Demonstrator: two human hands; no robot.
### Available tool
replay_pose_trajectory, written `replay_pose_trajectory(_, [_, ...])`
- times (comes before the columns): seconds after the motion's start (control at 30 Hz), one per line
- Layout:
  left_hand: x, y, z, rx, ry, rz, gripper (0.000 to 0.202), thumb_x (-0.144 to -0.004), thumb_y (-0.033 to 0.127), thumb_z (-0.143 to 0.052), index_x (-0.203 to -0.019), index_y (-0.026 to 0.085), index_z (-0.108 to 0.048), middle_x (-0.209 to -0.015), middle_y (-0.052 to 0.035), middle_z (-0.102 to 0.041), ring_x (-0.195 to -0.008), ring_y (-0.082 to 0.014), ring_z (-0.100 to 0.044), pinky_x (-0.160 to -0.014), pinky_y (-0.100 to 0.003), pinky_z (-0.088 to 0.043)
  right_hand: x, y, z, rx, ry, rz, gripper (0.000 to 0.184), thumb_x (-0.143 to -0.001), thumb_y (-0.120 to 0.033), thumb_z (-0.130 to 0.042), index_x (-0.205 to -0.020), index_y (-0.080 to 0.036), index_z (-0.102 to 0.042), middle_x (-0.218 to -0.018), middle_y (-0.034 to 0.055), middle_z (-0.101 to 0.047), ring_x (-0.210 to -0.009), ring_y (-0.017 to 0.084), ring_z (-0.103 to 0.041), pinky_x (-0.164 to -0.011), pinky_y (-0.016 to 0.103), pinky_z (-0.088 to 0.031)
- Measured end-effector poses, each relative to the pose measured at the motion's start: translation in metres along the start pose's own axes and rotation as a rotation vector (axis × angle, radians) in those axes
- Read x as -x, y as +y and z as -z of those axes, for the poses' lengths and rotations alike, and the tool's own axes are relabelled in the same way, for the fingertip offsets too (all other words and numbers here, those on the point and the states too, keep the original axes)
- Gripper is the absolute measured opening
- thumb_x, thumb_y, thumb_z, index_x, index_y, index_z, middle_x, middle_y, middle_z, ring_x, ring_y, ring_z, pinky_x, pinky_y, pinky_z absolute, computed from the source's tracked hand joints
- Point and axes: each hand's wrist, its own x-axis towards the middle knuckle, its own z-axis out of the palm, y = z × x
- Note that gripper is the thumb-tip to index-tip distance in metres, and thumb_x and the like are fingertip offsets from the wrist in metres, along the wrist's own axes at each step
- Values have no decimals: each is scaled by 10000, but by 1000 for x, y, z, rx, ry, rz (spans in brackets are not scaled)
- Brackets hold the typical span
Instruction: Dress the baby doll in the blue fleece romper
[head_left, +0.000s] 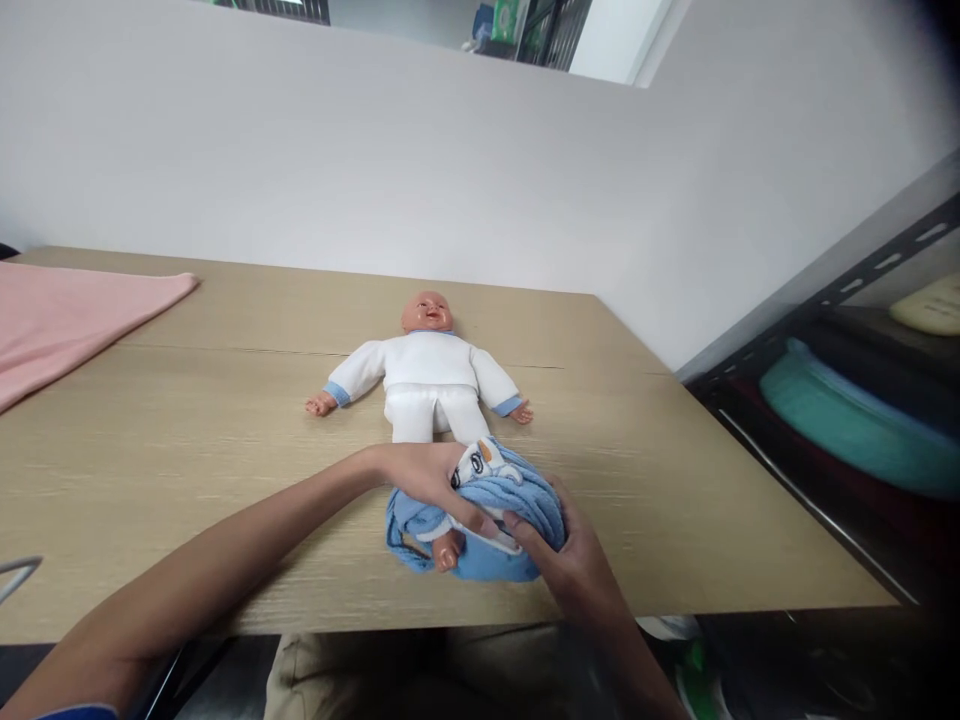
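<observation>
Fingers: closed in a grip, both sides. The left hand and right hand hold the bunched blue garment, thumbs uppermost and close together, other fingers largely hidden. Bearings are taken from this garment. The wooden table lies beneath all items. The pink cloth, partly out of view, lies at ten o'clock. The doll, dressed in white, lies face up, head near twelve. The garment is gathered about its lower legs. One embroidered face shows at twelve; one bare foot at eight, the other hidden.
</observation>
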Motion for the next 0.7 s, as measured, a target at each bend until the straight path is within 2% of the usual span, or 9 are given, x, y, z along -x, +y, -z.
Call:
replay_pose_trajectory(0.1, [0, 8, -9, -183, 129, 55, 240, -826, 320, -839, -1016, 190, -772, -1032, -27, -829, -1015, -272, -783, -946, -372, -636, 4, -3, -5, 179, 137, 60, 448, -908, -567, -766, -1214, -245, -718, -1086, 80, -860, -1018, 336, -822, -933, 443, -672])
replay_pose_trajectory(0.17, [2, 14, -14, -338, 193, 123, 287, -789, 236, -823, -1065, 188, -757, -1044, -24, -840, -1003, -274, -786, -887, -349, -614, 8, 0, -5, 262, 114, 59, 408, -897, -548, -740, -1172, -250, -699, -1000, 56, -848, -917, 314, -824, -842, 412, -667])
replay_pose_trajectory(0.23, [5, 19, -18, -481, 210, 189, 336, -782, 211, -842, -1104, 191, -749, -1046, -28, -850, -980, -283, -795, -847, -345, -587, 11, 8, -4, 320, 53, 48, 401, -871, -537, -734, -1151, -253, -695, -971, 51, -839, -866, 311, -822, -787, 405, -661])
replay_pose_trajectory(0.37, [5, 22, -31, -755, 237, 359, 459, -782, 289, -938, -1184, 194, -739, -1062, -85, -849, -989, -354, -812, -794, -378, -558, 16, 31, -7, 387, 107, 58, 512, -796, -495, -713, -1237, -234, -713, -1056, 98, -849, -962, 363, -832, -868, 475, -677])
replay_pose_trajectory(0.5, [-1, 15, -42, -973, 350, 438, 390, -917, 397, -841, -1198, 163, -708, -1109, -161, -835, -1066, -412, -815, -826, -413, -562, 14, 42, -13, 409, 138, 134, 392, -864, -451, -659, -1185, -243, -743, -1154, 128, -840, -1088, 370, -816, -966, 505, -664])
replay_pose_trajectory(0.6, [-3, 10, -46, -1023, 364, 496, 394, -986, 416, -749, -1270, 155, -667, -1147, -176, -832, -1096, -416, -815, -840, -421, -554, 12, 41, -16, 393, 170, 143, 371, -939, -470, -601, -1191, -248, -759, -1178, 138, -844, -1126, 374, -811, -954, 502, -659])
replay_pose_trajectory(0.7, [-1, 5, -44, -971, 369, 477, 415, -990, 424, -744, -1293, 165, -629, -1133, -174, -831, -1070, -412, -815, -822, -423, -538, 9, 40, -17, 363, 140, 86, 441, -947, -481, -567, -1253, -233, -764, -1198, 151, -853, -1152, 395, -813, -988, 536, -654])
